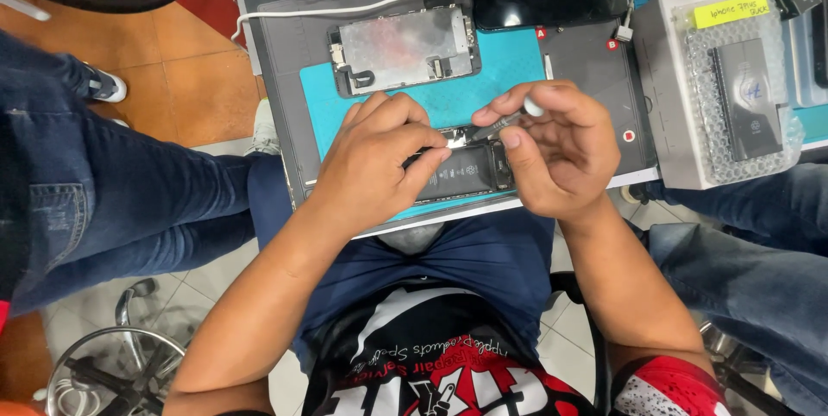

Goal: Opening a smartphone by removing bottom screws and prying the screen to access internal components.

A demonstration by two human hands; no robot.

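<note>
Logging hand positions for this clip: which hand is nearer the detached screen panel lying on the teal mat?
Left. The left hand sits just below the screen panel, nearly under it; the right hand is lower and off to its right, holding a screwdriver.

Tight bench, crowded back and right edge — open floor on the left.

The left hand (379, 162) and right hand (552, 149) close over the opened phone body (470, 170), leaving only a narrow slot between them. Just behind lies the detached screen panel (404, 50) on the teal mat (509, 62); bare mat shows to its right. A white cable (345, 9) crosses the back, with dark gear beyond. On the right a white box (668, 97) carrying a bubble-wrapped part (746, 93) walls off that side. Another person's denim legs (112, 183) flank the left — tiled floor (185, 80) lies bare beyond them.
</note>
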